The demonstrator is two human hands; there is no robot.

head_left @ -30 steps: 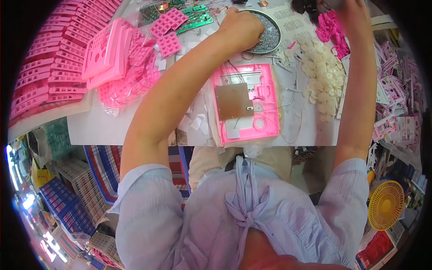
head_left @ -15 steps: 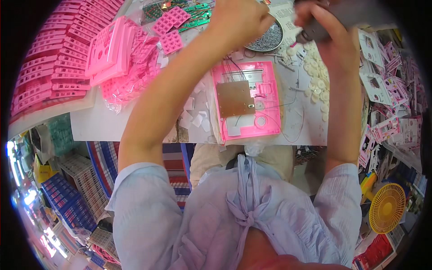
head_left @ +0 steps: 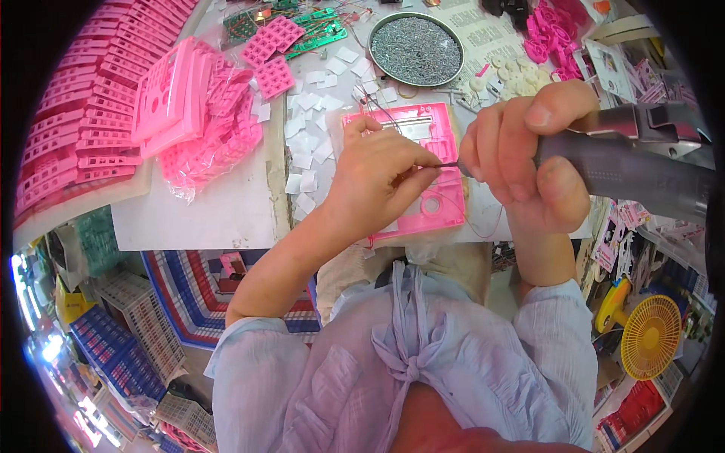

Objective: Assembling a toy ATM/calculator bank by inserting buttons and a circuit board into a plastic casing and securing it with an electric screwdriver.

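Observation:
My right hand (head_left: pixel 521 155) is wrapped round a dark grey electric screwdriver (head_left: pixel 604 164), held nearly level over the work. Its thin bit (head_left: pixel 450 164) points left. At the bit's end, the thumb and forefinger of my left hand (head_left: pixel 366 177) are pinched together; whatever sits between them is too small to make out. Both hands hover above an open pink plastic casing (head_left: pixel 442 219) lying on the table. My left hand hides most of the brown circuit board inside it. Beyond the casing stands a round metal dish (head_left: pixel 372 57) full of small grey screws (head_left: pixel 416 47).
White paper squares (head_left: pixel 306 121) lie scattered left of the casing. Pink panels (head_left: pixel 170 90) and bagged pink parts (head_left: pixel 215 143) pile up at left, pink keypads (head_left: pixel 273 45) and green boards (head_left: pixel 321 34) behind. Cream round pieces (head_left: pixel 521 72) sit at right. A yellow fan (head_left: pixel 649 336) stands lower right.
My left hand has come back from the screw dish to above the casing. My right hand has brought the screwdriver down and nearer, so its bit meets the left fingertips.

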